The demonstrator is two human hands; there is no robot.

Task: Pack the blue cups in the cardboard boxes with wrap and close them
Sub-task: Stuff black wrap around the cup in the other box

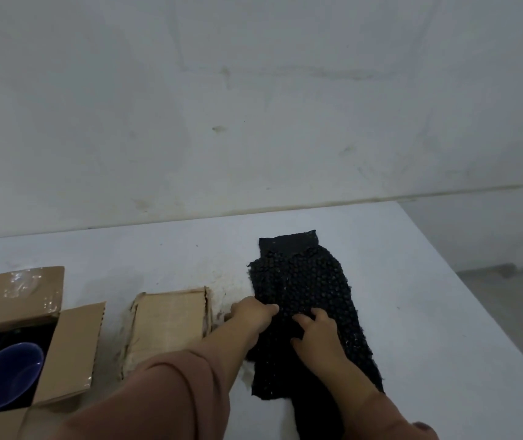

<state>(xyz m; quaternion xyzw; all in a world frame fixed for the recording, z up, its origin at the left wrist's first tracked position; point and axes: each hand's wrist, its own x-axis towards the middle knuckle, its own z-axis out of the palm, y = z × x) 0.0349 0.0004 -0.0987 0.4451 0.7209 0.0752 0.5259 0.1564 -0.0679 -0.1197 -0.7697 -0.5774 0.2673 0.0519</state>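
Black bubble wrap (304, 281) lies right of the shut cardboard box (168, 322); the left hand (252, 314) and right hand (317, 333) pinch it with bent fingers. Left of that box, the blue cup (6, 374) sits in an open box (73, 350). Pulling hard could rip the ragged wrap.

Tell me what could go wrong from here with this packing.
The black bubble wrap has ragged edges, so it may tear as the left hand and right hand handle it. The open box holding the blue cup sits close to the left sleeve, which might knock it.
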